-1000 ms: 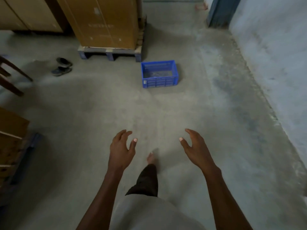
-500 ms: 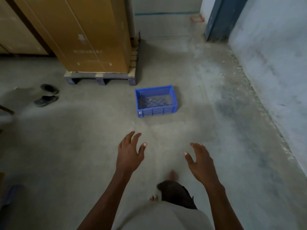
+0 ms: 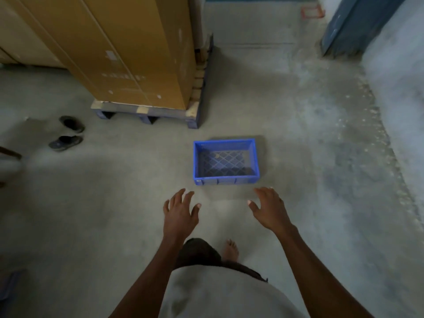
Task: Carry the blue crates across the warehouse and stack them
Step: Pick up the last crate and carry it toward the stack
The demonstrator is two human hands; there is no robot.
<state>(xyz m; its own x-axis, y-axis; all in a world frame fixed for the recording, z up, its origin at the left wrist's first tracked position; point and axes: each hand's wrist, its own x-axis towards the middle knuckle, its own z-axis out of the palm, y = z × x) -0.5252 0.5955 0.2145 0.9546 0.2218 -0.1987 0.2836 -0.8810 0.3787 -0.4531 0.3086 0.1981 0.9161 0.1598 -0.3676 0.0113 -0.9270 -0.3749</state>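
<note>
An empty blue crate [image 3: 226, 180] with a lattice bottom sits on the concrete floor, just ahead of me. My left hand [image 3: 180, 214] hangs in the air below and left of the crate's near wall, fingers spread, holding nothing. My right hand [image 3: 268, 208] hovers below the crate's near right corner, also spread and empty. Neither hand touches the crate.
Tall cardboard boxes [image 3: 128, 53] stand on a blue pallet [image 3: 146, 114] just behind and left of the crate. A pair of dark sandals [image 3: 67, 134] lies on the floor at left. A grey wall [image 3: 399, 88] and a blue door frame [image 3: 351, 24] bound the right side.
I have walked toward the crate, which now lies much nearer. Both hands have stretched forward and reached close to its near wall, staying empty.
</note>
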